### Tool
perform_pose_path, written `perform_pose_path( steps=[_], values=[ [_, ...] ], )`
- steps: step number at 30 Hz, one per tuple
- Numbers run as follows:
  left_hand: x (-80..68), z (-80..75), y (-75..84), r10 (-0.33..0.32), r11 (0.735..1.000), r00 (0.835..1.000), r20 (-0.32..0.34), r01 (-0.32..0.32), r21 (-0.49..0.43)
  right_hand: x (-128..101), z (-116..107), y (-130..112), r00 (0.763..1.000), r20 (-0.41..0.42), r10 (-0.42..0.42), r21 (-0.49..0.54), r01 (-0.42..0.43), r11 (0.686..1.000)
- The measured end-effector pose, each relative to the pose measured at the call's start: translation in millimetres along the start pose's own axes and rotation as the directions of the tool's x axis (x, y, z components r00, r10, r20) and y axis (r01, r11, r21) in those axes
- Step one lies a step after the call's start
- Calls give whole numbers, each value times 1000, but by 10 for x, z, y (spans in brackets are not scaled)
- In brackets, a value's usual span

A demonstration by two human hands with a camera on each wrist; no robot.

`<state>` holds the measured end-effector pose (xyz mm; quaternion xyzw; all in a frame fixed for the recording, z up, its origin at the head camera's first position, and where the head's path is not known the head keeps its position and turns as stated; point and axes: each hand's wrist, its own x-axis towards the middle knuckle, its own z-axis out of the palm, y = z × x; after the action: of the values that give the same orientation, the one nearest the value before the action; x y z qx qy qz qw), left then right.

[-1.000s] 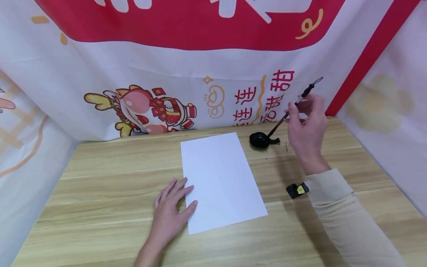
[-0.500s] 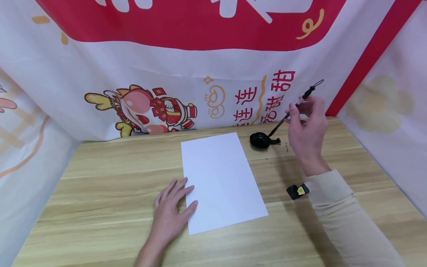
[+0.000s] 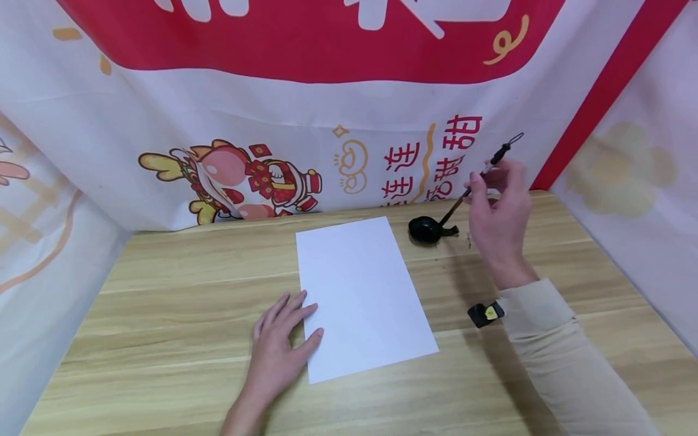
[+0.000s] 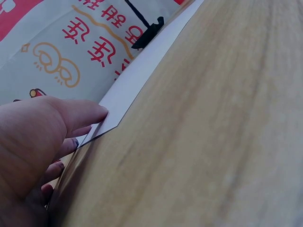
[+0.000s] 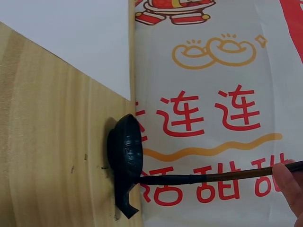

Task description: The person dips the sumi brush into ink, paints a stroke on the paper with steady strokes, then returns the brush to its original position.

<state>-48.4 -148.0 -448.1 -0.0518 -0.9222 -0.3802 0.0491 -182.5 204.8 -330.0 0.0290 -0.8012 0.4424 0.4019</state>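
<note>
A calligraphy brush (image 5: 236, 175) slants down from my right hand (image 3: 500, 218), pinched between thumb and fingers, a cord loop at its top end. Its dark tip meets the edge of a small black ink dish (image 5: 127, 151) near the dish's stubby handle. A blank white sheet of paper (image 3: 362, 297) lies left of the dish. My left hand (image 3: 278, 345) rests with fingers spread on the sheet's left edge; in the left wrist view the thumb (image 4: 90, 113) lies on the paper near its corner.
The wooden table (image 3: 180, 315) ends at a printed cloth backdrop (image 3: 262, 103) right behind the dish. Small dark marks (image 5: 72, 168) dot the wood near the dish. A black strap with a yellow patch (image 3: 488, 312) shows at the right cuff. White cloth also hangs at both sides.
The right hand has shifted slightly left and down, and the brush's top end has moved a little with it. The left hand and paper have stayed in place.
</note>
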Motion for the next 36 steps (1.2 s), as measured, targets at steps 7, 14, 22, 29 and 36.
perform_pose_path(
  steps=[7, 14, 22, 29, 36],
  values=[
    [-3, -3, -14, 2, 1000, 1000, -4, -2, 5, 26, -5, -32, 1000, -26, 16, 4, -16, 1000],
    [-9, 14, -28, 1, 1000, 1000, -10, -1, -2, -12, 25, -34, 1000, -12, 29, 13, -29, 1000],
    [-23, 55, -20, 4, 1000, 1000, -16, -4, -27, 14, 9, -20, 997, -34, 63, 24, -62, 998],
    [-32, 55, -11, 2, 1000, 1000, -16, -2, -19, 8, 14, -48, 997, -28, 74, 34, -73, 997],
    [-9, 24, -13, 7, 1000, 1000, -11, -6, 7, -33, 10, -24, 997, -26, 66, 21, -65, 998]
  ],
)
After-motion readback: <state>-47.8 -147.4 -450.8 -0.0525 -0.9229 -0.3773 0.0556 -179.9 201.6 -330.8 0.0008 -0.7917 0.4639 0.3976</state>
